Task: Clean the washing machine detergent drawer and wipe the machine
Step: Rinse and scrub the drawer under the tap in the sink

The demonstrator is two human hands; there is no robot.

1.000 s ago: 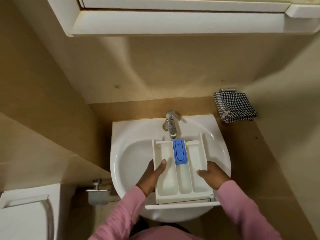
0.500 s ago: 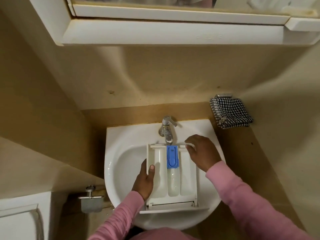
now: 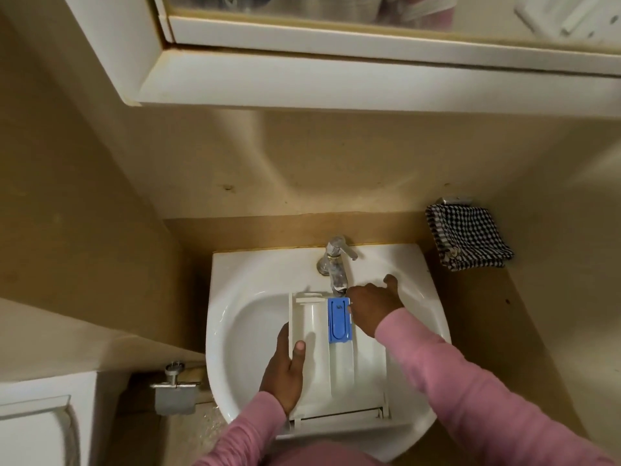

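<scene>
Gripping: left hand (image 3: 285, 375) is clamping the detergent drawer (image 3: 339, 375) by its left wall, thumb inside; right hand (image 3: 373, 306) is reaching loose-fingered, holding nothing, beside the tap (image 3: 336, 260). Sink (image 3: 248, 297) is carrying the drawer across its basin, blue insert (image 3: 338, 319) under the spout. Judged step: setting up the rinse. Next move is calling for the lever lifted, drawer steadied

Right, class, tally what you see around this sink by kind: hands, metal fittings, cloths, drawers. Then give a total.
Hands: 2, left hand and right hand
Metal fittings: 2, tap and roll holder
Cloths: 1, checked cloth
Drawers: 1, detergent drawer
Total: 6
</scene>
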